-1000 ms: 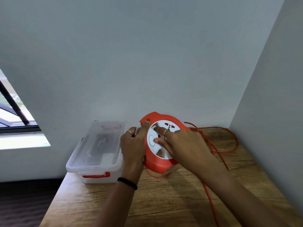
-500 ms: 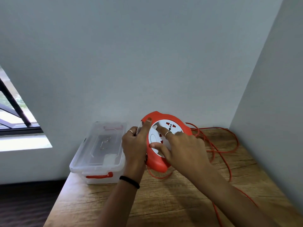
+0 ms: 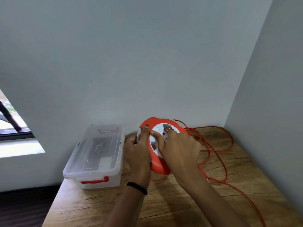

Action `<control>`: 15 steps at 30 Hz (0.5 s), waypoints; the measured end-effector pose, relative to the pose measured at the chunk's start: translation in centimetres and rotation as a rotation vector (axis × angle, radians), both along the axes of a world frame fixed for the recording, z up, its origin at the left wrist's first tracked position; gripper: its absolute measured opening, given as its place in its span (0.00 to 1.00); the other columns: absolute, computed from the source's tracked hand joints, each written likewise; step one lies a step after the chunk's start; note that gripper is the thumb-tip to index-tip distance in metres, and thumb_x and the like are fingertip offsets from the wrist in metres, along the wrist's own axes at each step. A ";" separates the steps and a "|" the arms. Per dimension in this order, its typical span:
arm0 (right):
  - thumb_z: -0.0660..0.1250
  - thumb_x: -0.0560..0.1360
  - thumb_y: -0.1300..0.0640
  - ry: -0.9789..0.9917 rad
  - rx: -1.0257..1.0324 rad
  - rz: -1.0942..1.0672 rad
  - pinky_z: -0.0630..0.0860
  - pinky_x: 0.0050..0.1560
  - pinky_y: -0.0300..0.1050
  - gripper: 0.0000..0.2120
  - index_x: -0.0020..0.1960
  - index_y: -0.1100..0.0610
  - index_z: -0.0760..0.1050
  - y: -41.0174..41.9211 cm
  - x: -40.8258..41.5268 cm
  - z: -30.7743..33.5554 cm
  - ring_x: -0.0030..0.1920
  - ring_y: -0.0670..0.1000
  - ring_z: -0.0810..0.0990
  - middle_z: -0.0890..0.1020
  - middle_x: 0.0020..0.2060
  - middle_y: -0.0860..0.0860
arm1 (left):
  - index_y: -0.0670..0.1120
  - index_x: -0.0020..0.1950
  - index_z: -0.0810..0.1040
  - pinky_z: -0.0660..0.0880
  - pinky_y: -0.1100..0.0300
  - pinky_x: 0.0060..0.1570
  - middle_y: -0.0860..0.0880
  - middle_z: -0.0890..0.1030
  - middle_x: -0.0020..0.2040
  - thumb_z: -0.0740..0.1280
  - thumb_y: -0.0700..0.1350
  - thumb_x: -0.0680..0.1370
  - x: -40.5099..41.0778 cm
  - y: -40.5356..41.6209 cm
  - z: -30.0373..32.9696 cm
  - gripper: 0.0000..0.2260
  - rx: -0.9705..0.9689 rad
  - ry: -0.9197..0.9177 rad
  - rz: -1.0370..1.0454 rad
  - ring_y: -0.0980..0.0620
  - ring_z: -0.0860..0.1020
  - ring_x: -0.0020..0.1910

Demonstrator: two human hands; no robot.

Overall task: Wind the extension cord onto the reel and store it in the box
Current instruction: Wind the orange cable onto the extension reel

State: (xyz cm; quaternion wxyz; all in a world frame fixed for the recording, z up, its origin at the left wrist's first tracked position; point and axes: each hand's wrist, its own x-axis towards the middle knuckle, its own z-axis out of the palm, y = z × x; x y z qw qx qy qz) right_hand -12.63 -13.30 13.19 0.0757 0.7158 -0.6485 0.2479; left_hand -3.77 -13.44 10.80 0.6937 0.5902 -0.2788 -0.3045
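Wood-grain bench (image 3: 172,208), rough knotty surface. Left hand (image 3: 136,154) grips the rim of the cord reel (image 3: 157,167), thumb over the top edge. Right hand (image 3: 178,148) has its fingers curled into the white hub. Reel is a round orange plastic disc, standing on edge, face tilted up toward the person. Orange extension cord (image 3: 218,154) lies in loose loops to the right. Clear lidded storage box (image 3: 96,154), red latch, left of reel, long axis running to the wall.

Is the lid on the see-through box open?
No, the lid of the clear box lies flat and closed on top, with its red latch at the front.
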 end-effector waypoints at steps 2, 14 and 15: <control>0.43 0.74 0.29 -0.020 0.003 -0.014 0.66 0.36 0.42 0.34 0.68 0.46 0.69 -0.1 0.0 -0.2 0.46 0.53 0.82 0.83 0.46 0.49 | 0.36 0.38 0.77 0.74 0.59 0.30 0.41 0.79 0.32 0.70 0.56 0.73 -0.1 -0.1 -0.1 0.22 0.005 -0.006 0.013 0.52 0.76 0.28; 0.72 0.70 0.44 0.041 -0.113 0.294 0.66 0.25 0.38 0.17 0.56 0.48 0.80 0.4 -2.3 0.0 0.30 0.52 0.82 0.84 0.38 0.48 | 0.43 0.41 0.80 0.76 0.64 0.27 0.49 0.84 0.35 0.69 0.52 0.76 1.5 -1.0 0.2 0.13 -0.007 0.079 -0.005 0.53 0.82 0.32; 0.73 0.69 0.44 0.030 -0.112 0.296 0.67 0.23 0.38 0.18 0.57 0.48 0.80 0.3 -2.3 -0.2 0.28 0.52 0.81 0.84 0.42 0.48 | 0.43 0.41 0.81 0.76 0.63 0.28 0.49 0.84 0.35 0.69 0.52 0.76 1.7 -1.1 0.2 0.13 -0.008 0.076 -0.002 0.52 0.82 0.33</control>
